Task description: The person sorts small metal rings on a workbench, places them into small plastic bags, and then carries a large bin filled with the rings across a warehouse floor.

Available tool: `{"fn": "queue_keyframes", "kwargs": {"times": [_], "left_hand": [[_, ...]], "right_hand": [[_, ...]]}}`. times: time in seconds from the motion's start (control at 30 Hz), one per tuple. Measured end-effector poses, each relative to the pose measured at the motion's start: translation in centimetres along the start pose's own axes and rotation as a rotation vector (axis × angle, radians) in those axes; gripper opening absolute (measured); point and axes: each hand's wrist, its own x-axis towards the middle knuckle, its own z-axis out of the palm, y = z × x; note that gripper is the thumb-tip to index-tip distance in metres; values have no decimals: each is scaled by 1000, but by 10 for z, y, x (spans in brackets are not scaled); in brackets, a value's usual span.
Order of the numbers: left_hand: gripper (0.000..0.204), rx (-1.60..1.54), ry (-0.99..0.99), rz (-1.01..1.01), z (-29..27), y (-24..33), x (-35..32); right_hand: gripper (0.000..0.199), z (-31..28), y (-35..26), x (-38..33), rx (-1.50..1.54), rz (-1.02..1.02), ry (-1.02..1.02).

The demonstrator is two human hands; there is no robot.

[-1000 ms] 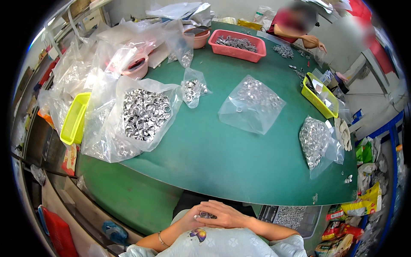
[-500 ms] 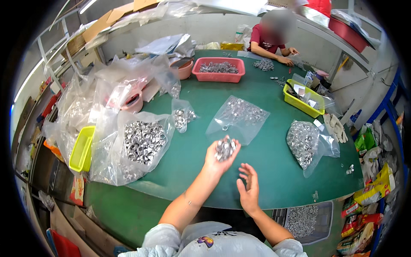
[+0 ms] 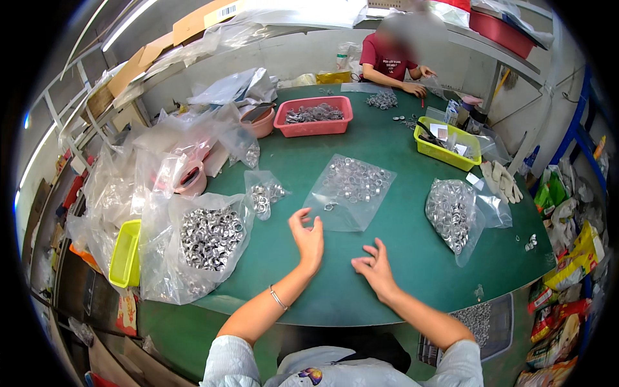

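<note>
My left hand (image 3: pixel 308 244) is over the near middle of the green table, fingers curled but apart, with nothing visible in it. To its right my right hand (image 3: pixel 375 269) is also open and empty, thumb and forefinger spread. Just beyond them lies a flat clear plastic bag (image 3: pixel 343 218) with many silver metal rings (image 3: pixel 358 177) spread over its far part; I cannot tell whether they are in it or on it. Left of it is a small clear bag (image 3: pixel 262 198) of rings. A large open bag (image 3: pixel 171 278) holds a heap of shiny rings (image 3: pixel 211 237).
A full ring bag (image 3: pixel 449 213) lies right, near white gloves (image 3: pixel 501 182). A pink basin (image 3: pixel 313 131) of metal parts and a yellow-green basket (image 3: pixel 448 159) stand farther back. A co-worker (image 3: pixel 390 61) sits at the far side. Under the table edge is a grey crate (image 3: pixel 506 327).
My left hand held a handful of metal rings before; now it is empty and has moved slightly left and nearer. More rings show at the flat bag. The view has shifted slightly.
</note>
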Motion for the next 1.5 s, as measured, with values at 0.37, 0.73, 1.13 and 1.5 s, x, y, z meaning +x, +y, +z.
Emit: {"fn": "queue_keyframes", "kwargs": {"times": [0.37,0.73,1.13,1.5], "left_hand": [[42,576,-131,490,-13,92,144],[41,196,-209,353,-15,143,110],[100,45,-638,570,-20,82,17],[15,-240,-90,294,-12,66,4]], "right_hand": [[33,-17,-126,172,-90,-259,41],[31,-27,-156,134,8,-373,-20],[35,26,-133,56,-64,-488,-341],[15,-58,-67,-15,-565,-703,-225]]}}
